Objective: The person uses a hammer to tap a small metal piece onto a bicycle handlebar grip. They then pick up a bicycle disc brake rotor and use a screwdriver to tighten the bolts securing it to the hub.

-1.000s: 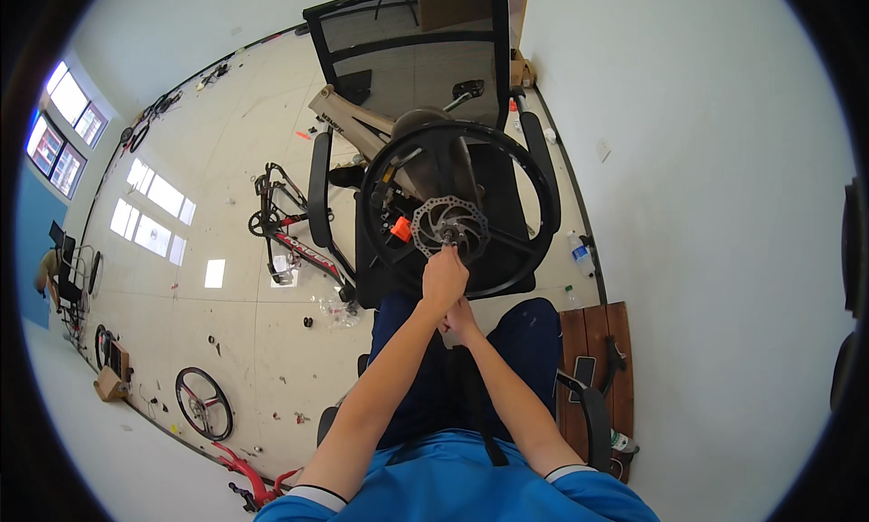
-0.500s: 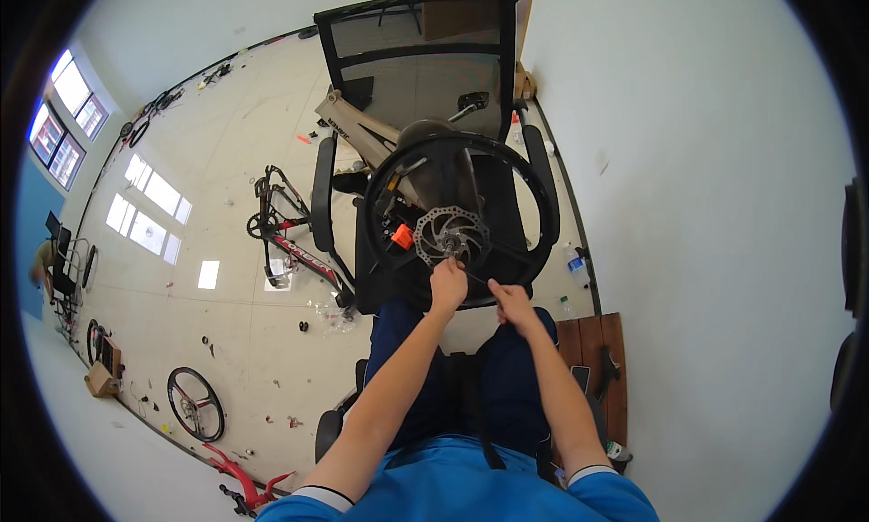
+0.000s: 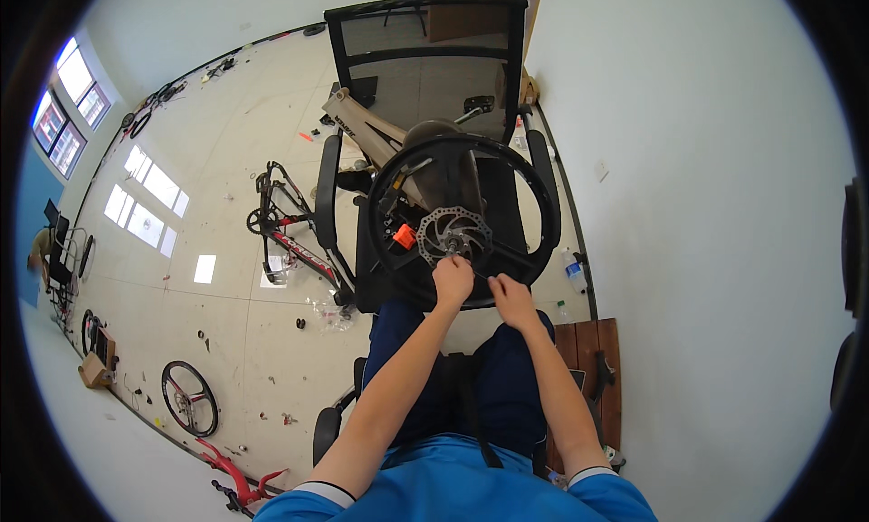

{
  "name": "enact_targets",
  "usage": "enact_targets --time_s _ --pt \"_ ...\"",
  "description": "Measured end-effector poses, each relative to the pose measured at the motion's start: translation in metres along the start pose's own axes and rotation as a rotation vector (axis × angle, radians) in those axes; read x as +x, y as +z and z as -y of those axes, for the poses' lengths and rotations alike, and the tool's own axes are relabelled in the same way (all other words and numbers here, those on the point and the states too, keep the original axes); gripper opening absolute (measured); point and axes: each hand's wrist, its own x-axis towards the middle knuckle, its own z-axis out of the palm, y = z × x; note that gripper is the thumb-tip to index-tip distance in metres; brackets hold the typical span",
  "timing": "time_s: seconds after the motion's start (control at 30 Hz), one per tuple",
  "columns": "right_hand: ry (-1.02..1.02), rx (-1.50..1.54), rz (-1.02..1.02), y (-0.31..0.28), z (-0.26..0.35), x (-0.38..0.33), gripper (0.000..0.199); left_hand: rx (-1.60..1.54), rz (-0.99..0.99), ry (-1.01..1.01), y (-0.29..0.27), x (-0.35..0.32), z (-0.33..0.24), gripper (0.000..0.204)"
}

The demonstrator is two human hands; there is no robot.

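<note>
A pale tiled workshop floor, lit from the left.

We see windows [image 3: 59,114] casting bright patches on the floor [image 3: 217,341], a plain white wall [image 3: 706,205] on our right, a black mesh office chair [image 3: 425,60] ahead, and a dark wooden pallet [image 3: 593,377] beside the wall.

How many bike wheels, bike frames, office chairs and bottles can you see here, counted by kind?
Bike wheels: 2, one on the chair under the left hand and right hand, one on the floor
Bike frames: 2, red and black, beige
Office chairs: 1
Bottles: 1
Total: 6
</note>
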Motion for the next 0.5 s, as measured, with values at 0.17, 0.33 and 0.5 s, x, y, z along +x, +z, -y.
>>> enact_targets --time_s 0.17,0.33,0.5 --pt "0.121 0.062 0.123 0.039 -0.001 -0.012 0.029 0.283 -0.007 0.203 -0.005 -0.006 -0.012 0.037" --pt "0.197 0.233 0.086 0.067 -0.004 -0.017 0.03 0.395 -0.002 0.242 -0.007 -0.006 -0.01 0.039" --pt "0.058 0.071 0.06 0.051 -0.019 -0.004 0.034 0.295 -0.072 0.228 0.004 -0.007 -0.007 0.039"
